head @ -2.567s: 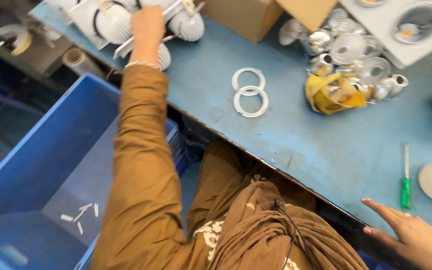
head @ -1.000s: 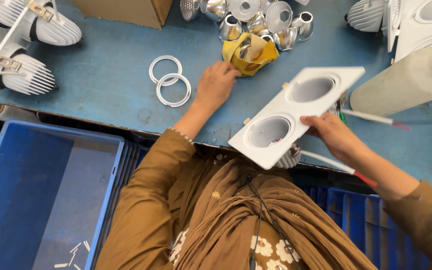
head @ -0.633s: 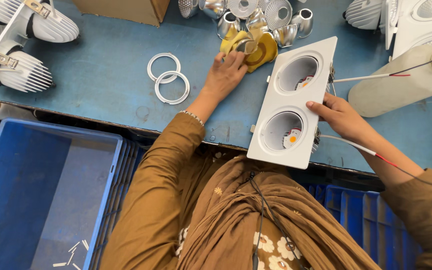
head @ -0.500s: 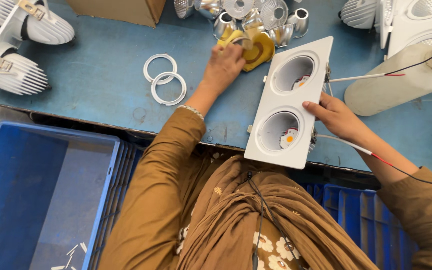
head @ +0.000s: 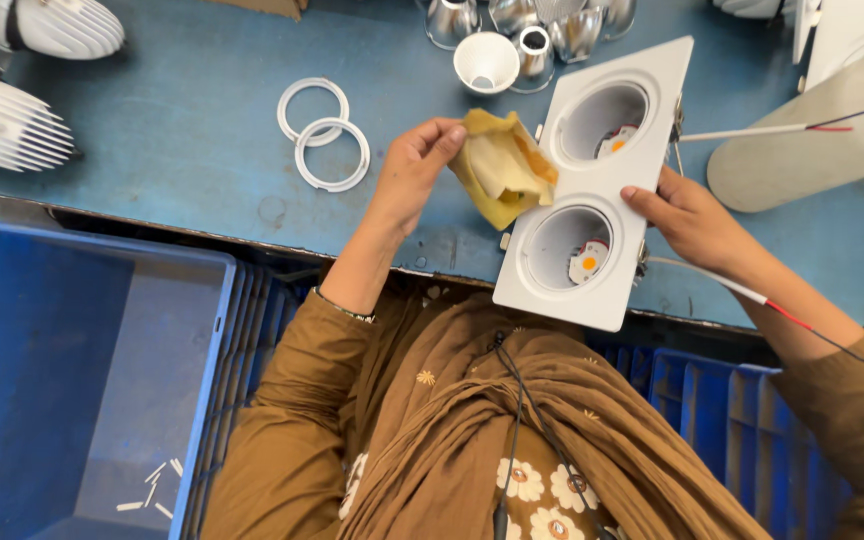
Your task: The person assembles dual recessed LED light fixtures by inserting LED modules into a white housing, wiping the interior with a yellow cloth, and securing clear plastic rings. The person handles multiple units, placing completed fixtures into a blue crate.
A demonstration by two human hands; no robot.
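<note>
While the left hand [head: 414, 172] pinches a crumpled yellow cloth [head: 502, 166] between thumb and curled fingers, the right hand [head: 690, 215] is closed on the right long edge of a white twin downlight frame [head: 597, 180], thumb on the face and fingers hidden behind. The cloth lies at three o'clock from the left hand and touches the frame's left edge, level with the gap between the two round openings, so the left hand is the nearer one to the frame's face. The frame's long axis runs from about one o'clock to seven o'clock, its lower end overhanging the near edge of the blue counter [head: 192, 150]. Red and white wires [head: 752, 131] trail off at three o'clock. At ten o'clock from the left hand lie two white rings [head: 324, 130], with bare counter between. Silver reflector cups [head: 537, 45] cluster at twelve o'clock, finned lamp bodies [head: 12, 120] sit far at nine, and a blue crate [head: 72, 380] stands below at seven.
</note>
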